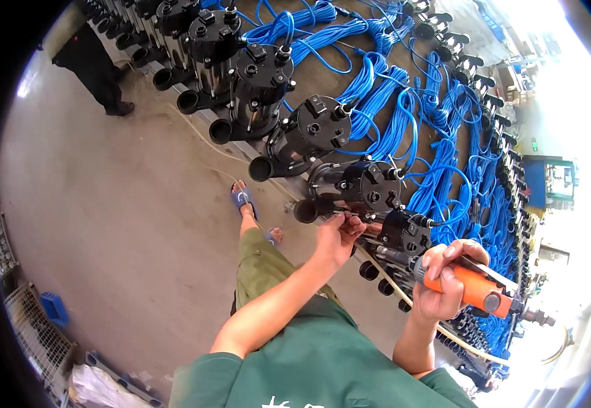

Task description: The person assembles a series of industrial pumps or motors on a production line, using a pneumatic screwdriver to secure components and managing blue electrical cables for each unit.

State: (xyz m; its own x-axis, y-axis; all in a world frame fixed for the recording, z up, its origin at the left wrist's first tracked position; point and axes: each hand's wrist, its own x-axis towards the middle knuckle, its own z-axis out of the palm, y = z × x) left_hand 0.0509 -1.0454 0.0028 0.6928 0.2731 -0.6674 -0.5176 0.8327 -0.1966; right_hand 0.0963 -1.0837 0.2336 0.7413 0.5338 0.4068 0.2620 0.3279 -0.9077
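Observation:
My right hand is wrapped round an orange air-driven screwdriver. The tool's metal nose points left, toward a black and steel submersible pump. With its fingers pinched together, my left hand is at the lower side of the row, beside another such pump. What the left fingers hold, if anything, is too small to make out. That pump's round black outlet is just left of my left hand.
More pumps line the rack's edge up to the top left. Coiled blue cables lie behind them. A pale hose runs along the lower right. Another person's dark-trousered legs are at upper left, and a blue bin is at lower left.

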